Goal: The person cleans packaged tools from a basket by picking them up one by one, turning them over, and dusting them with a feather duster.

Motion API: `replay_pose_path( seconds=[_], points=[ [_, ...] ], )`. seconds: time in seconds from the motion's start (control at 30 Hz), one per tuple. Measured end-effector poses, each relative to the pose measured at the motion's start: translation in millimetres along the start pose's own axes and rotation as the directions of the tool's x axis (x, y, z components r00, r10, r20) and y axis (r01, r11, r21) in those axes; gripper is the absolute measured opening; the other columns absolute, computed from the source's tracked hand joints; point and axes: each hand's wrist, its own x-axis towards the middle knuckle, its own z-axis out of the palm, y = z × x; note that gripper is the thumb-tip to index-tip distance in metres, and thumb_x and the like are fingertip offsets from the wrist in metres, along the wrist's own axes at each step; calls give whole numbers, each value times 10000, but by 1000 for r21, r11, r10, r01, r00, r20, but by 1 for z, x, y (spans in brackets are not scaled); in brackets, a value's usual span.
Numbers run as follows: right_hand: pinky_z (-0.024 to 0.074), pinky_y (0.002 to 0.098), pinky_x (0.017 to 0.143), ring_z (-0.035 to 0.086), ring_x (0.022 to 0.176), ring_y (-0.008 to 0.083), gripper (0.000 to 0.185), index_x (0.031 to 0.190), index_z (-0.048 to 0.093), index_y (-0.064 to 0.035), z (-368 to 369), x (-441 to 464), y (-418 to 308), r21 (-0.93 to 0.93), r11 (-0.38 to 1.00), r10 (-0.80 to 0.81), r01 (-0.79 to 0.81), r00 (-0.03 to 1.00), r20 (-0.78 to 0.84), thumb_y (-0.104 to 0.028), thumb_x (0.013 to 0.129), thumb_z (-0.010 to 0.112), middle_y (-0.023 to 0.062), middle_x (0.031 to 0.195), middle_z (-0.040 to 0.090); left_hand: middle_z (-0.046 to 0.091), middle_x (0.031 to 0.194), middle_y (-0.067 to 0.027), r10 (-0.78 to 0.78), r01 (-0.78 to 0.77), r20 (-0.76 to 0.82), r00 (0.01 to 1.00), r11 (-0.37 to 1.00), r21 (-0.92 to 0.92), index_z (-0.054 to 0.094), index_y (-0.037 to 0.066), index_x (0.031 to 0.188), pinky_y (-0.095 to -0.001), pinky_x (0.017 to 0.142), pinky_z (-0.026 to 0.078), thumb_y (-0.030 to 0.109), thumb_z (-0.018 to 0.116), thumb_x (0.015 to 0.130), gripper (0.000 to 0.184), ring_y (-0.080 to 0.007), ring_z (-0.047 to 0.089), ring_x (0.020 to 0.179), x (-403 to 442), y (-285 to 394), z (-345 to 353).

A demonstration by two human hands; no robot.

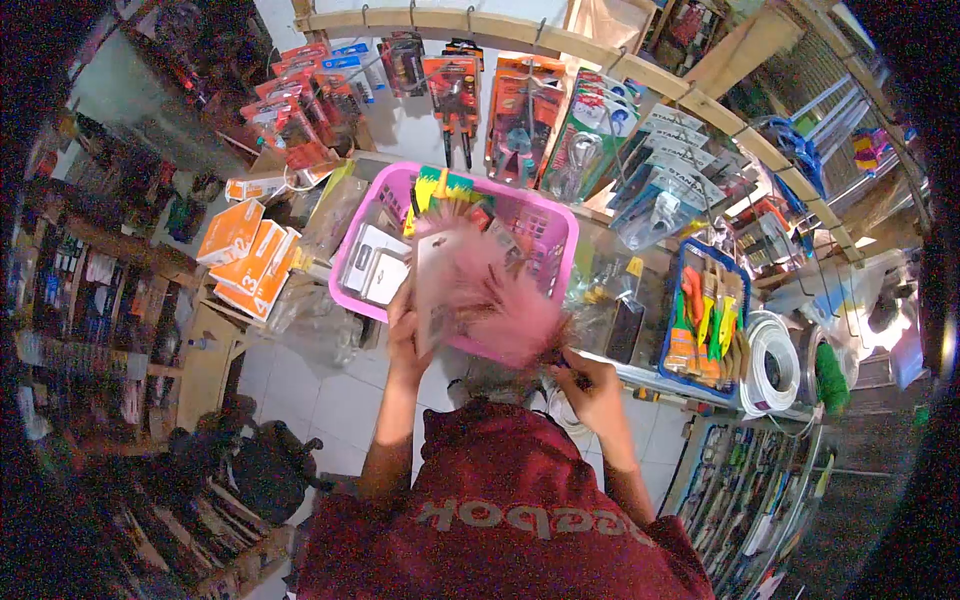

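Note:
My left hand (403, 335) grips a flat whitish box (434, 285) by its lower left edge and holds it upright over a pink plastic basket (352, 225). In my right hand (592, 392) is the dark handle end of a pink feather duster (515, 310). The duster's fluffy head is smeared by motion and lies against or just in front of the box; which of these I cannot tell. Inside the basket are white boxed items (375, 268) at the left and a yellow and green package (432, 192) at the back. The duster hides much of the basket's middle.
A blue tray (741, 262) of paint brushes stands to the right, beside a white cable coil (770, 362). Orange boxes (255, 265) are stacked at the left. Blister-packed tools (525, 120) hang from a wooden rail (440, 18) behind the basket.

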Motion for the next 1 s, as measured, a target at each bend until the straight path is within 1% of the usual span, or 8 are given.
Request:
replay_pose_path(
  seconds=[0.13,0.23,0.3,0.4,0.43,0.57,0.8,1.0],
  points=[
    [388,283,491,478,528,99,350,1030,610,68,-7,-2,6,-46,990,-137,135,990,-38,-136,758,694,174,635,599,487,1182,-113,-30,18,-70,997,986,-167,331,45,1309,-338,766,494,409,608,757,717,-197,534,994,3,-4,15],
    [419,296,521,535,531,149,347,1017,624,45,-22,-4,-11,-90,996,24,-20,999,44,-176,759,693,195,671,603,506,1137,-131,115,-82,-139,984,971,223,378,31,1253,-344,782,482,291,691,735,659,-190,535,976,6,-6,33],
    [432,317,532,565,540,210,347,1017,634,16,-31,-3,-14,-177,984,-4,17,997,74,-216,764,685,199,694,607,528,1090,-142,135,-108,-226,965,986,126,419,15,1199,-359,810,466,191,735,699,617,-195,539,962,6,-11,37],
    [443,357,542,585,571,291,348,1009,644,-19,-47,-3,-18,-270,961,-27,63,991,135,-262,763,675,195,708,612,555,1024,-142,-8,-141,-380,925,921,-362,475,-2,1126,-386,850,443,127,734,682,529,-213,544,950,7,-31,17],
    [445,371,545,586,585,317,348,1005,648,-29,-53,-4,-19,-295,952,-30,76,987,157,-275,761,673,191,710,614,558,1011,-133,65,-166,-415,907,963,-211,486,2,1116,-396,858,439,174,703,711,491,-225,544,950,9,-35,14],
    [450,387,554,590,603,335,321,973,657,-41,-77,-3,-23,-362,923,-17,132,952,305,-271,750,673,188,700,610,533,1128,-117,-59,2,-346,937,986,-165,446,25,1231,-392,913,390,411,400,825,562,-267,522,1038,18,-38,6],
    [463,388,583,599,639,332,279,948,670,-68,-110,6,-38,-499,848,54,182,905,422,-243,731,683,176,737,625,558,1021,-97,-85,63,-325,942,995,-77,493,53,1156,-376,738,487,415,446,806,506,-227,559,909,11,-33,19],
    [481,370,606,626,704,311,286,943,674,-71,-129,14,-54,-475,840,-26,264,893,449,-254,724,688,153,819,652,491,1155,-114,-60,58,-49,997,998,-35,252,120,1370,-363,801,461,340,457,789,654,-229,534,977,11,-19,34]
  ],
)
